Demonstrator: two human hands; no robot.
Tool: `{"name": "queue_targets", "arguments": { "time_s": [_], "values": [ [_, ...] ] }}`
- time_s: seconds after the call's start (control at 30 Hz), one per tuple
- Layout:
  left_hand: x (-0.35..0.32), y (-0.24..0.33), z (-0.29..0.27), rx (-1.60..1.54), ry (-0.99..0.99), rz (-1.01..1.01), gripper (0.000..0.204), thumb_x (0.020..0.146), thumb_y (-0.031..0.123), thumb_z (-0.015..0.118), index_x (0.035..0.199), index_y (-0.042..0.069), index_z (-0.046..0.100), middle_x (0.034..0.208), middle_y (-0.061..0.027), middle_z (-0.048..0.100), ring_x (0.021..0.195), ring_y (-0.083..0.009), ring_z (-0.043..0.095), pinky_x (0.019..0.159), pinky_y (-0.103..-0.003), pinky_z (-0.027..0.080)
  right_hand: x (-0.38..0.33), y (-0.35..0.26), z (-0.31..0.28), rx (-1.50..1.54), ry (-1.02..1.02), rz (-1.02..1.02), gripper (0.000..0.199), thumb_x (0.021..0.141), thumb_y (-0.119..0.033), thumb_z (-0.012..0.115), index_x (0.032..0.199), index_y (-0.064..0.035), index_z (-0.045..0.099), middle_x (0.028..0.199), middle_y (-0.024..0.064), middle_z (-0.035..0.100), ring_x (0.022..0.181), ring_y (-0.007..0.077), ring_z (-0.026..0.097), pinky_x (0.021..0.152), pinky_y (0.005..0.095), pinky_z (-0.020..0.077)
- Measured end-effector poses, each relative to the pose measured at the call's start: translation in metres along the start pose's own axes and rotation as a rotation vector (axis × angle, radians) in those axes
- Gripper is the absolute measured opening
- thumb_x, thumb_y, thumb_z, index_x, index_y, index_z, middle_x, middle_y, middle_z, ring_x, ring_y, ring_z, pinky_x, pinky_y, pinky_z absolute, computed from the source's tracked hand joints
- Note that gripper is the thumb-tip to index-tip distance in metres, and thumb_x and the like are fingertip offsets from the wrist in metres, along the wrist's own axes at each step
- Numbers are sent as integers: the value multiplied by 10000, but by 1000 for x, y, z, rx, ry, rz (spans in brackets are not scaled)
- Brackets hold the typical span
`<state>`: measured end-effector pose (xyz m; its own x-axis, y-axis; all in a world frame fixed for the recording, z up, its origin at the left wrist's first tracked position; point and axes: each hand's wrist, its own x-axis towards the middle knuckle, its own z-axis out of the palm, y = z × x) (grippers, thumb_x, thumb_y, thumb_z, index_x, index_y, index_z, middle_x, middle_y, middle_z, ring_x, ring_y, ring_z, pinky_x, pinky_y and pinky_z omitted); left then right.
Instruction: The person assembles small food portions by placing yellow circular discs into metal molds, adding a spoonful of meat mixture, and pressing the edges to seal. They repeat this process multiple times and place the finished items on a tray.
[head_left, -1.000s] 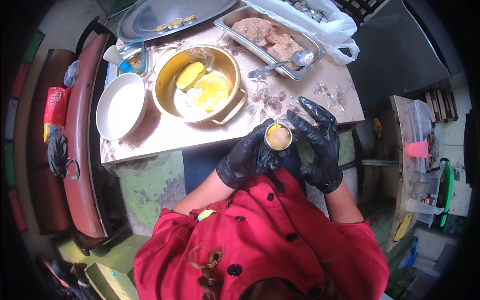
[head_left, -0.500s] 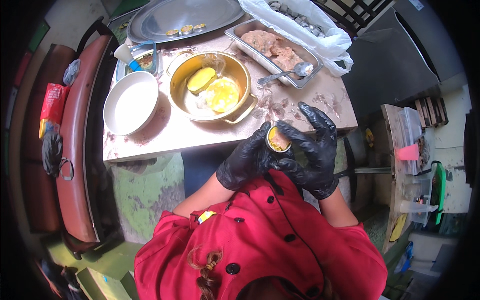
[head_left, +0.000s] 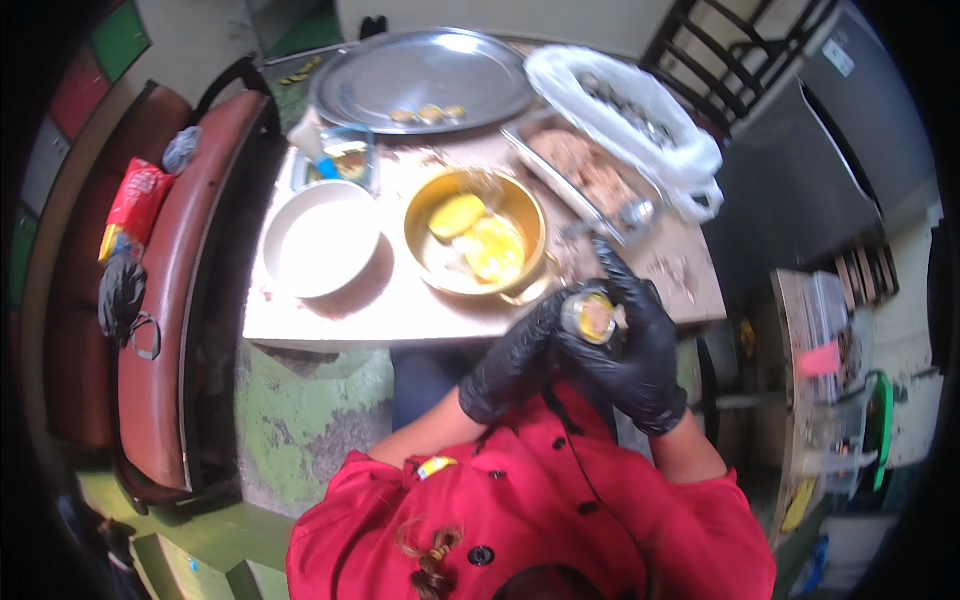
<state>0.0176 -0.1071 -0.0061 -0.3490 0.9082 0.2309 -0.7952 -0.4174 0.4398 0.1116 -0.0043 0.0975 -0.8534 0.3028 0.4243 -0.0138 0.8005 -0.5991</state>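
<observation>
Over the table's front edge, my left hand in a black glove is closed around a small round metal tin. The tin has a yellow lining and pinkish minced filling. My right hand, also gloved in black, grips the tin from the other side. Its thumb is at the rim and its index finger points up and away. Just beyond my hands stands a gold-coloured pot with yellow pieces inside. A metal tray of minced meat has a spoon on its near end.
A white bowl and a lidded plastic container with a blue-tipped brush stand at left. A large oval platter at the back bears several filled tins. A white plastic bag of empty tins lies back right.
The view has shifted, so the table sits lower and further right. My right hand's fingers have come in closer around the tin, which stays in my left hand.
</observation>
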Motion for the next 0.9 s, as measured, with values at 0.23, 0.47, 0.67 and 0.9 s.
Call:
{"name": "queue_targets", "arguments": {
  "time_s": [0.23,0.47,0.67,0.9],
  "values": [
    [0,-19,-43,602,-133,-44,386,1016,182,612,1357,23,526,1311,-86,602,1240,-172,560,1072,-334,438,159,27,-8,269,-259,-14,585,841,-156,783,1355,23,569,1322,169,620,1243,243,569,1072,372,427],
    [18,-2,-37,885,-235,98,354,1001,249,623,1311,77,608,1230,-109,639,1142,-205,634,976,-342,499,345,158,113,-16,-522,204,496,846,-188,776,1281,3,633,1245,178,669,1107,258,640,979,347,482],
    [16,-2,-42,830,-191,-109,406,1006,299,615,1352,90,579,1227,-103,628,1128,-195,623,973,-339,495,394,184,173,-331,-829,172,325,806,-338,779,935,-40,774,866,97,740,772,193,672,734,352,522],
    [15,1,-48,824,-346,-80,412,987,183,614,1375,62,546,1212,-123,608,1114,-226,623,970,-354,492,396,181,190,-573,-740,-14,543,697,-471,831,1041,-55,767,1032,139,749,934,287,718,832,384,554]
  ]
}}
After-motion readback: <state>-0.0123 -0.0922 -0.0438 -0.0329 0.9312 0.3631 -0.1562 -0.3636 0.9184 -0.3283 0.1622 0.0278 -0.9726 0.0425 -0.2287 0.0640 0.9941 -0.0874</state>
